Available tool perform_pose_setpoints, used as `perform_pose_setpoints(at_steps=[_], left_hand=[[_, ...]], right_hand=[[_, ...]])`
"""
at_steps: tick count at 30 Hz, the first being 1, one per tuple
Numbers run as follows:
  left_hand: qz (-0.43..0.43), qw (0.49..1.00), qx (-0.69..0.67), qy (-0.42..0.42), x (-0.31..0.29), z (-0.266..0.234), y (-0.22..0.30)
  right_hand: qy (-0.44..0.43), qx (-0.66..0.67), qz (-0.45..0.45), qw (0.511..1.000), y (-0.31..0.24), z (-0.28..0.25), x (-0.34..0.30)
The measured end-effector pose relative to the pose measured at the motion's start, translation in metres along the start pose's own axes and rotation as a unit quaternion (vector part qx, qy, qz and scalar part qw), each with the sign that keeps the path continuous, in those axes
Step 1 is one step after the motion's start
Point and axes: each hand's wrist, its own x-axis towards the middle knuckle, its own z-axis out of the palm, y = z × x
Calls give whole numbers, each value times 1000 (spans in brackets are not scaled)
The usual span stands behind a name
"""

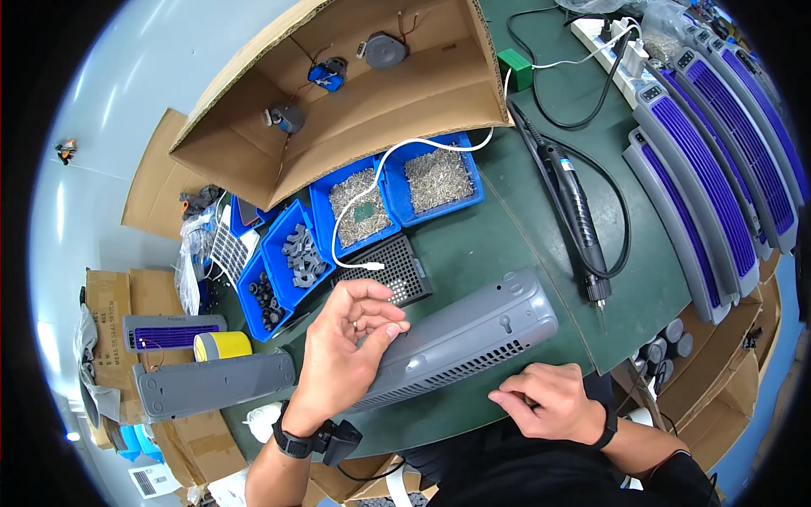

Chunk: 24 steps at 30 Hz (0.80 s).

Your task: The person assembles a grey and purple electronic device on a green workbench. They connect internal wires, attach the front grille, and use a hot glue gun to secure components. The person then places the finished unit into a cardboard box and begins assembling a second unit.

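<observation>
Head view: pinching over a long gray housing (pixel 460 338) on a green bench (pixel 528 224)

Lies slantwise along the bench's near side, with vent slots (pixel 477 363) toward the wearer, a keyhole slot (pixel 505 324) near the right end and the left end hidden. With the left hand (pixel 345 359), brings thumb and index tips together over the left part; cannot tell about any small piece in the pinch, nor about contact with the plastic. With the right hand (pixel 553 401), curls fingers loosely near the slotted side, apart from it; cannot tell how nearly closed, nor whether empty.

By its look, seems hard molded plastic: stiff, fairly light if hollow, somewhat slick on the smooth gray face, and apt to slide under a one-sided push. Best to grasp by the solid long edges, one hand toward each end, to avoid twisting. Avoid squeezing across the vent slots, probably the most fragile part. When lifting, mind the black grid tray (pixel 405 253) just beyond the upper edge and the electric screwdriver (pixel 581 224) off the right end.
</observation>
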Motion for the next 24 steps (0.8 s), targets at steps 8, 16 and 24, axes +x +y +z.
perform_pose_setpoints(at_steps=[8,16,24], left_hand=[[-26,970,-236,-58,-22,19,30],[25,961,-271,-44,-29,33,34],[33,961,-271,-36,-29,35,31]], right_hand=[[28,-91,-116,989,-56,-22,81],[-6,-103,-158,982,-57,-15,95],[-35,-40,-98,994,-58,-11,106]])
